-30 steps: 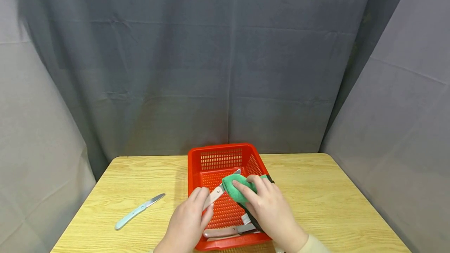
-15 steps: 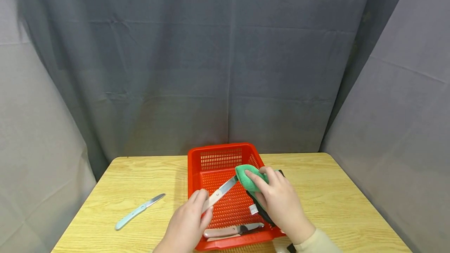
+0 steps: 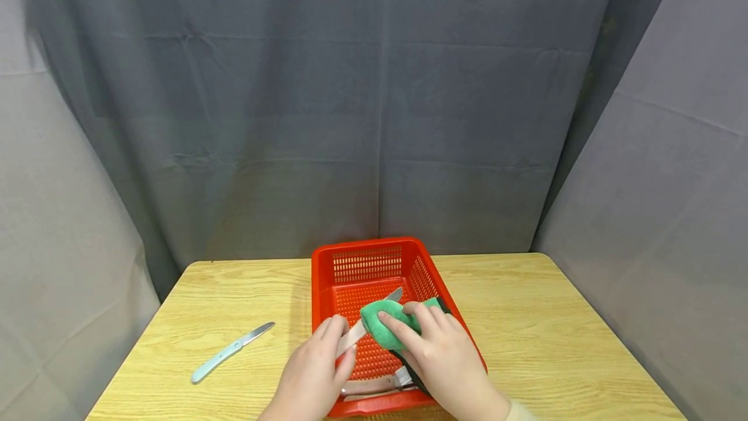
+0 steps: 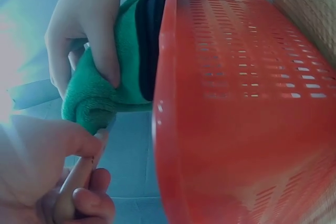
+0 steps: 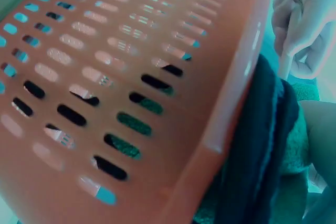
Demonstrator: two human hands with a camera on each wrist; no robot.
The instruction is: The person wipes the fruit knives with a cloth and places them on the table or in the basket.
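Over the red basket, my left hand (image 3: 312, 366) grips the pale pinkish handle of a knife (image 3: 349, 338), its blade pointing away to the upper right. My right hand (image 3: 441, 349) pinches a folded green cloth (image 3: 382, 323) with a dark edge around that blade, close to the handle. Only the blade's tip shows beyond the cloth. In the left wrist view, fingers and thumb of the left hand (image 4: 63, 166) curl round the handle, and the green cloth (image 4: 100, 87) meets the handle's front end. Part of the cloth hangs down into the basket.
The red perforated basket (image 3: 362, 247) stands on the wooden table (image 3: 526, 317). Inside its near end lies a knife with a pinkish-brown handle (image 3: 368, 387), partly covered by the cloth. A light-blue-handled knife (image 3: 216, 362) lies on the table to the left. Grey curtains surround the table.
My right hand slid the green cloth out to the blade's tip, baring the blade, then brought it back down near the handle. The left hand kept its hold on the knife, nearly still.
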